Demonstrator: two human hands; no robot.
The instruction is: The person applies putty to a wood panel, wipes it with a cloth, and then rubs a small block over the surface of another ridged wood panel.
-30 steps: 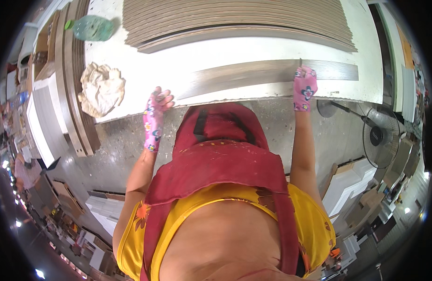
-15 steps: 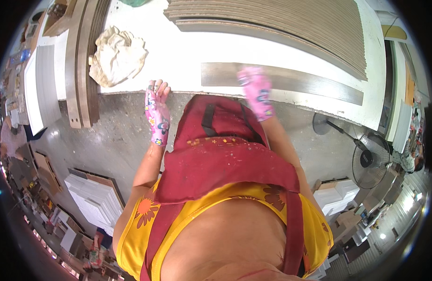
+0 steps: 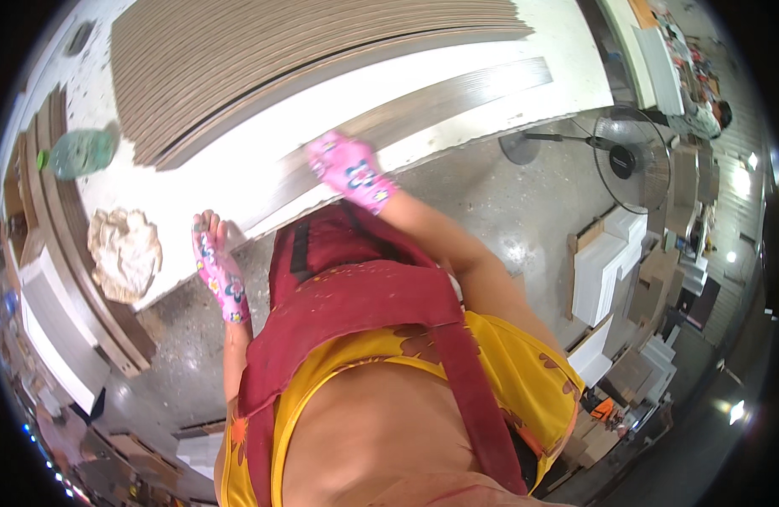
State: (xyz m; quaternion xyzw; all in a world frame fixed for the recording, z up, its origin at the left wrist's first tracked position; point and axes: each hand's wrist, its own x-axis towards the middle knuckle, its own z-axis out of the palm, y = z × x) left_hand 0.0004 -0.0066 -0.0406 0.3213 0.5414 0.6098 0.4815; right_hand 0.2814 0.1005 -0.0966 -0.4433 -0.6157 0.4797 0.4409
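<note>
Along the near side of the white worktop (image 3: 182, 196), between its front edge and a broad stack of boards (image 3: 322, 52), we see a single long grey-brown strip (image 3: 440, 100) lying flat, its far right portion catching a bright glare. Our right hand (image 3: 349, 171), in a pink flowered glove, is over the strip toward its left end, the forearm crossing in front of the red apron (image 3: 355, 325). Its fingers are bent down toward the wood, but the hand is blurred, so we cannot fairly tell how tightly they are closed or whether they have hold of anything.

Our left hand (image 3: 218, 270), gloved to match, is at the front edge of the worktop, just beyond the strip's left end. Its fingers are loosely bent, the thumb standing apart, and we see nothing in their hold; we cannot tell whether they touch the edge.

Near the left hand lies a crumpled cream cloth (image 3: 125, 256), with a green bottle (image 3: 83, 155) on its side behind it. Left of these we find a row of long brown planks (image 3: 68, 262). Off to the right, a black fan (image 3: 623, 160) stands on the grey floor (image 3: 482, 198).
</note>
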